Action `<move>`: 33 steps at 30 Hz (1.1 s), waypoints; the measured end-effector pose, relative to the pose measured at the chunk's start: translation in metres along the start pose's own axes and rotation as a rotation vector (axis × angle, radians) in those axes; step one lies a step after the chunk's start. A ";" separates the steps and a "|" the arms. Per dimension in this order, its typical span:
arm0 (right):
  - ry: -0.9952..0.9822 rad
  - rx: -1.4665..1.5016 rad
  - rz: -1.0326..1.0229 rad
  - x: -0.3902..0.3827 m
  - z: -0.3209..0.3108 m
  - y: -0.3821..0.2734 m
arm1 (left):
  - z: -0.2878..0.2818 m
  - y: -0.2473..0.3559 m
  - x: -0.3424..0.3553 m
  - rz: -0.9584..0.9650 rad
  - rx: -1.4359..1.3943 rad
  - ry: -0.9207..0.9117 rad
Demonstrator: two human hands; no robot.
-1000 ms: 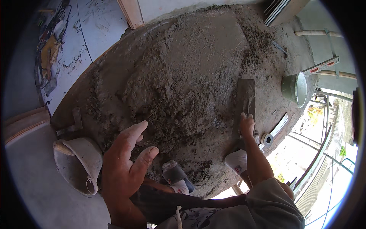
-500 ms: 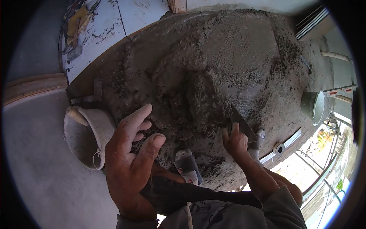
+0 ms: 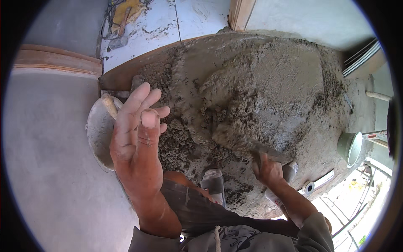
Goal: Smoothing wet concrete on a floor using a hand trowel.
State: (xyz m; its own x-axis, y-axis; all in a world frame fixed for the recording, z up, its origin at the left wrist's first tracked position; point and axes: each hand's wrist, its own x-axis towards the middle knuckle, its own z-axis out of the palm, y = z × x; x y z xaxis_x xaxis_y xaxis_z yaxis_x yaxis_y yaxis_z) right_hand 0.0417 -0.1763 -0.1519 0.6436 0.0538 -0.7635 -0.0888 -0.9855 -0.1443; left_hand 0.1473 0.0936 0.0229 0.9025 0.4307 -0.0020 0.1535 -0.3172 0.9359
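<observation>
I'm gripping a plastering trowel (image 3: 275,154) with the right hand (image 3: 270,171) over wet mortar (image 3: 235,98), holding the left hand (image 3: 137,157) raised and loosely uncurled.

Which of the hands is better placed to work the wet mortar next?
Probably the right hand: it grips the trowel, whose blade reaches over or into the wet mortar. The left hand is raised, appears empty, and overlaps the pale bucket in this view.
</observation>
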 end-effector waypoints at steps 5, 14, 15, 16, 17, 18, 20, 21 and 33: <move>-0.149 -0.146 -0.061 0.048 0.002 -0.017 | -0.005 0.003 -0.007 -0.007 -0.104 0.018; 0.077 -0.043 0.147 0.101 -0.071 0.002 | -0.004 0.014 -0.013 -0.006 -0.083 -0.005; 0.146 -0.020 0.193 0.105 -0.075 0.015 | 0.001 0.013 -0.013 -0.015 -0.063 -0.007; 0.153 -0.027 0.202 0.108 -0.075 0.033 | 0.005 0.011 -0.013 -0.015 -0.076 -0.009; 0.242 0.016 0.235 0.111 -0.077 0.048 | 0.004 0.016 -0.013 -0.024 -0.092 0.005; 0.328 0.043 0.297 0.110 -0.078 0.070 | 0.010 0.012 -0.014 -0.050 -0.131 0.002; 0.254 0.190 0.382 0.105 -0.087 0.076 | 0.002 0.012 -0.016 -0.029 -0.127 -0.001; 0.174 0.338 0.474 0.102 -0.091 0.078 | -0.002 0.012 -0.017 -0.011 -0.125 -0.011; 0.054 -0.035 0.081 0.081 -0.042 0.002 | 0.013 0.008 -0.012 -0.019 -0.127 -0.142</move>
State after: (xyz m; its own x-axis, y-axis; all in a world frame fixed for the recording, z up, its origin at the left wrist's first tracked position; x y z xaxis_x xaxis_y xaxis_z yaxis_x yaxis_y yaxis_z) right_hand 0.1259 -0.1803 -0.1875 0.6758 -0.0347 -0.7363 -0.1169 -0.9913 -0.0606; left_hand 0.1425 0.0749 0.0259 0.9491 0.3089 -0.0620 0.1277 -0.1973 0.9720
